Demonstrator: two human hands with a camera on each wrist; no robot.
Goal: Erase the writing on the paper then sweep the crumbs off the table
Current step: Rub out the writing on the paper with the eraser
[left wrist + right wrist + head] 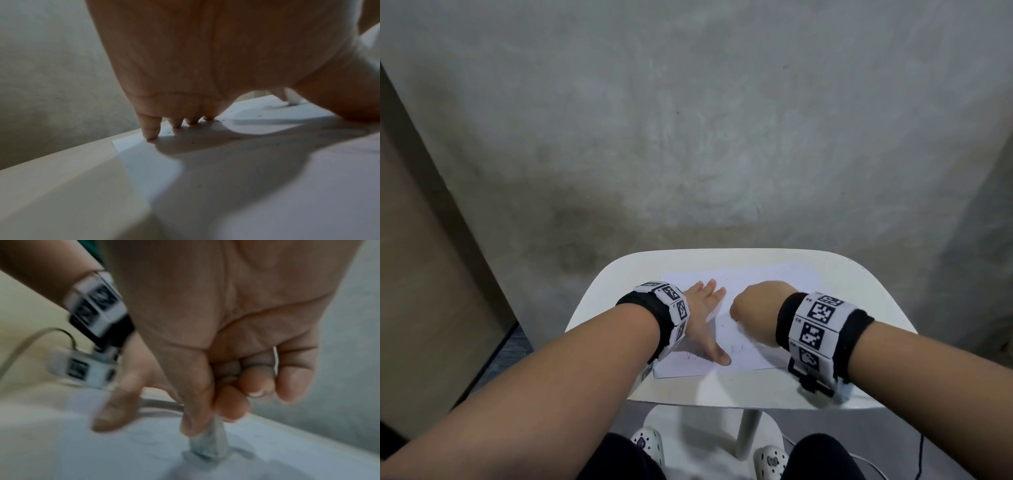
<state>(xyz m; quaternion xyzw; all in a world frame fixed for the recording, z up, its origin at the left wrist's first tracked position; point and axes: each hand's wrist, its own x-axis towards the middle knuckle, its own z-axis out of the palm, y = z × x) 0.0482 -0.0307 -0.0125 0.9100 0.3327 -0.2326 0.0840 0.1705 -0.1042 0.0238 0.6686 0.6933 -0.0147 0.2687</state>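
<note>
From the head view, my left hand (703,322) lies flat with fingers straight on the left half of the paper (743,346), pinning it to the small white table (866,294); the sheet sits in the middle of the top, its long sides running along the table's near and far edges. My right hand (760,310) is curled over the middle of the sheet, just right of the left, and from here I cannot see what it grips. Faint pencil marks (736,349) remain near the sheet's near edge, between my two hands and toward me.

In the left wrist view, my fingertips (152,134) press down close to the paper's far left corner, and small dark crumbs (192,142) dot the sheet under the palm.

The right wrist view (blurred) shows thumb and fingers pinching a greyish eraser (207,443), standing upright with its lower end on the paper. I judge the rubbing should work toward me, to the near edge, the right hand being the nearer
</note>
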